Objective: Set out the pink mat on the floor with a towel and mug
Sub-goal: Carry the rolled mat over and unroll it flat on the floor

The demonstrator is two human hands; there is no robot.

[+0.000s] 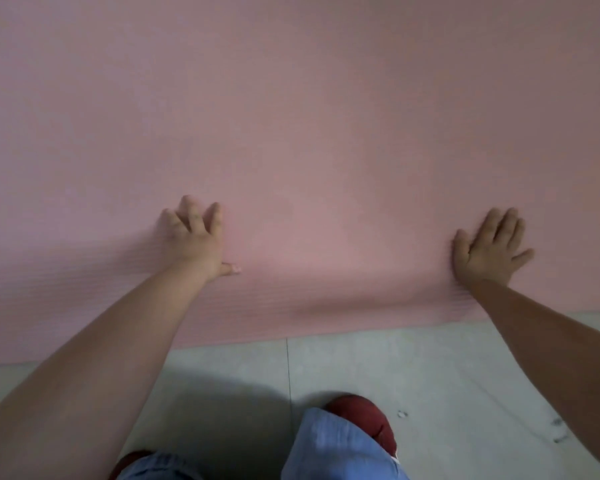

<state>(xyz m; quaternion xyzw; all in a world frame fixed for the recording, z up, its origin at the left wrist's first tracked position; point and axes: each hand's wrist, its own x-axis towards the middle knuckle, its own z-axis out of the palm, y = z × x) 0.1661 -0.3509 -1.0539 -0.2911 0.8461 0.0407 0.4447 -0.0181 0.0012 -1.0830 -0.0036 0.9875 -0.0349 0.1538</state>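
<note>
Two bare hands press palm-down on the pink mat (298, 133), near its front edge. Left hand (196, 237): fingers spread, thumb out to the side, flat on the mat, gripping nothing. Right hand (489, 249): fingers splayed, likewise flat, holding nothing. Hands well apart. Mat lies unrolled on the grey tiled floor (395, 368), filling the upper view; slight ripple along the near edge. Below: blue trouser leg (333, 448) over a red shoe (364, 415).
</note>
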